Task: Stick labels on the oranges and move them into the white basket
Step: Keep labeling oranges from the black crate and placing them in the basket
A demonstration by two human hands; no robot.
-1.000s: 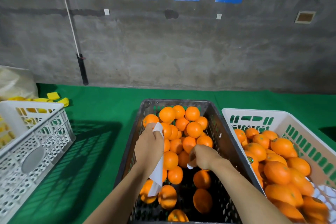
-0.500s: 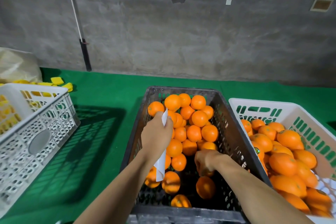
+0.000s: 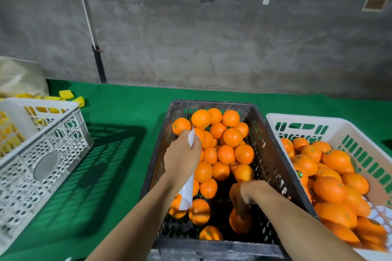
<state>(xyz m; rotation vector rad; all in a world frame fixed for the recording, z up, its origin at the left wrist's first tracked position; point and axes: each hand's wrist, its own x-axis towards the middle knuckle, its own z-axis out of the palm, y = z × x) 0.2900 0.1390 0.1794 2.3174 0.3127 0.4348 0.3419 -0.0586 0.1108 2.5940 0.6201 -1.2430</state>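
Left hand (image 3: 182, 154) grips label strip (image 3: 187, 192); right hand (image 3: 244, 196) grasps orange (image 3: 240, 221) (black crate (image 3: 273, 167)).

Dim, even light from the upper left throws a slatted shadow of the white perforated plastic crate (image 3: 40, 152) rightward across the green felt-covered table (image 3: 127, 112), edges bow wide-angle, and lower-right fruit smears with blur.

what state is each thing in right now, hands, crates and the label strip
left hand: grips the white label strip
white label strip: upright, lower end curled
right hand: down in the crate, fingers on a loose orange
black plastic crate: partly full, oranges piled at the far end
white basket with green slots on the right: heaped with oranges
white lattice crate on the left: holds yellow items
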